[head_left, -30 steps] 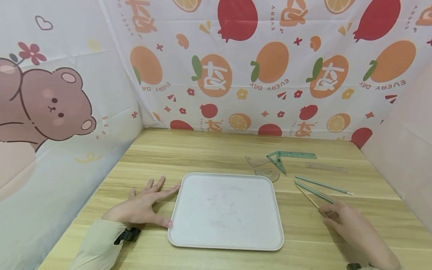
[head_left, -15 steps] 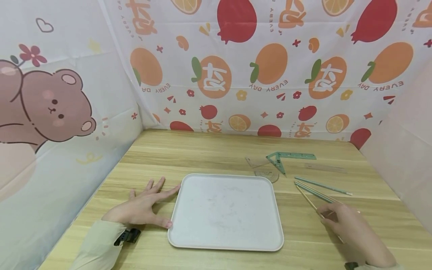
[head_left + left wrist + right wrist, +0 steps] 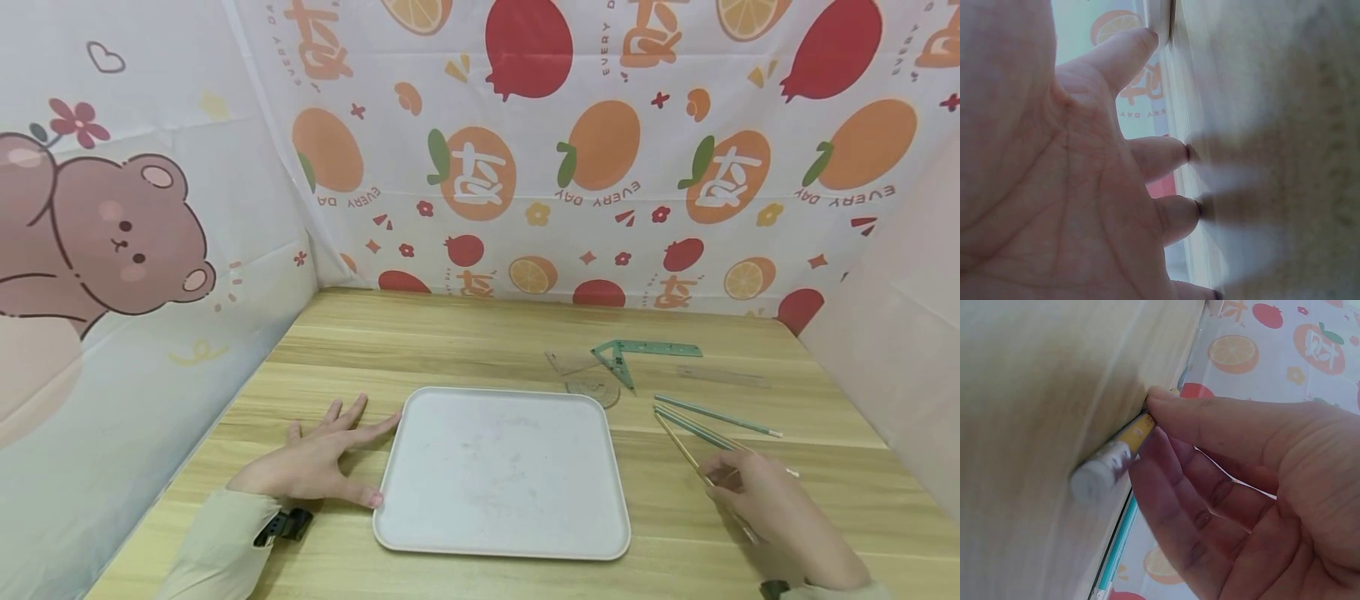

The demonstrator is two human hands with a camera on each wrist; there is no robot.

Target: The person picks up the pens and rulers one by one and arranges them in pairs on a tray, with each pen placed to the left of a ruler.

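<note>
My left hand (image 3: 311,462) rests on the table, fingers spread. Its thumb and index fingertip touch the left rim of a white tray (image 3: 502,475). In the left wrist view the palm (image 3: 1066,181) faces the camera, and its fingertips meet the wood. To the right of the tray, my right hand (image 3: 776,504) pinches a yellow pencil (image 3: 678,440) between thumb and fingers. The right wrist view shows that pencil's white eraser end (image 3: 1094,479) close to the table surface. Beside it lie green pencils, one of them set apart (image 3: 716,415), and another yellow pencil (image 3: 708,419).
Behind the pencils lie a green folding ruler (image 3: 660,348), a clear straight ruler (image 3: 723,376), a clear set square (image 3: 572,364) and a clear protractor (image 3: 594,392). Printed cloth walls (image 3: 540,167) close in the wooden table (image 3: 420,333) at the back and sides.
My right hand has shifted slightly left with the yellow pencil, whose rear end now shows below the hand. The left hand and tray have stayed in place.
</note>
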